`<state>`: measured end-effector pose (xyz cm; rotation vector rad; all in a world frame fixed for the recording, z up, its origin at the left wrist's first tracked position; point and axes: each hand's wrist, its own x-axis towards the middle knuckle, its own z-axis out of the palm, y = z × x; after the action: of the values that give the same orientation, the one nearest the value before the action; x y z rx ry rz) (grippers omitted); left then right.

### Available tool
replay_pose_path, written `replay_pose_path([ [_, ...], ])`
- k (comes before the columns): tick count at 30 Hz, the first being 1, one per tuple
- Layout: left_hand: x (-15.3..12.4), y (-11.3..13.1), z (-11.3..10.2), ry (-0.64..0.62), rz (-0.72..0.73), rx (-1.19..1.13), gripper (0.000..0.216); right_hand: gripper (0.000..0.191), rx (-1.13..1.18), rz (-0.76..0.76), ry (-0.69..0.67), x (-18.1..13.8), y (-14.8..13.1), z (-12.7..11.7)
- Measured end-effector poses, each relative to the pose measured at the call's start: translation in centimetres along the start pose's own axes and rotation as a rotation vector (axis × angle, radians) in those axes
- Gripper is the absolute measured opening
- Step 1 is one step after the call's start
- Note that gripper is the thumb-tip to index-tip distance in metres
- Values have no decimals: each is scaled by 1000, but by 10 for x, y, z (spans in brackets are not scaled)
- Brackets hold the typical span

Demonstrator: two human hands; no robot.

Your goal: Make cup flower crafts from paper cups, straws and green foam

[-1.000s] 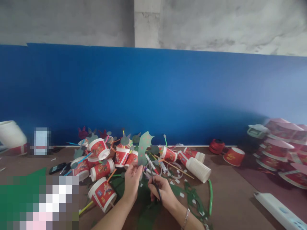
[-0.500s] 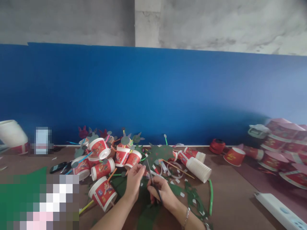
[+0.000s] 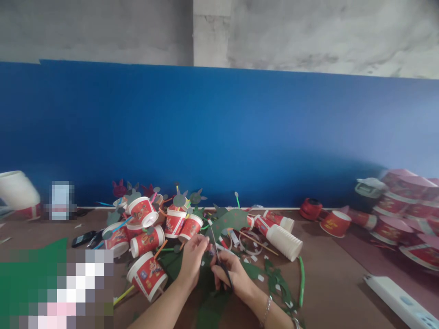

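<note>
Your left hand (image 3: 192,256) pinches the base of the leaf (image 3: 229,220), a dark green paper cutout with a jagged, spiky edge, tipped nearly flat just beside the cups (image 3: 173,224). Your right hand (image 3: 231,274) is closed around the scissors (image 3: 215,242), blades pointing up at the leaf.

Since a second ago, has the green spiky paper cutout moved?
Yes. The green spiky paper cutout tipped from upright down rightward, toward the white ribbed cup stack.
</note>
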<state>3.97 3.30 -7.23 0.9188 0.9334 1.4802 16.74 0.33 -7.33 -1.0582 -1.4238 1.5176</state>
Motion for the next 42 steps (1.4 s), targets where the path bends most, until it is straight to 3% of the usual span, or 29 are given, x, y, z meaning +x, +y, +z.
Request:
replay_pose_path([
  [20, 1, 2, 0, -2, -19, -9, 27, 23, -67, -58, 25, 2, 1, -1],
  [42, 0, 3, -1, -73, -51, 22, 26, 30, -28, -18, 23, 3, 2, -2],
])
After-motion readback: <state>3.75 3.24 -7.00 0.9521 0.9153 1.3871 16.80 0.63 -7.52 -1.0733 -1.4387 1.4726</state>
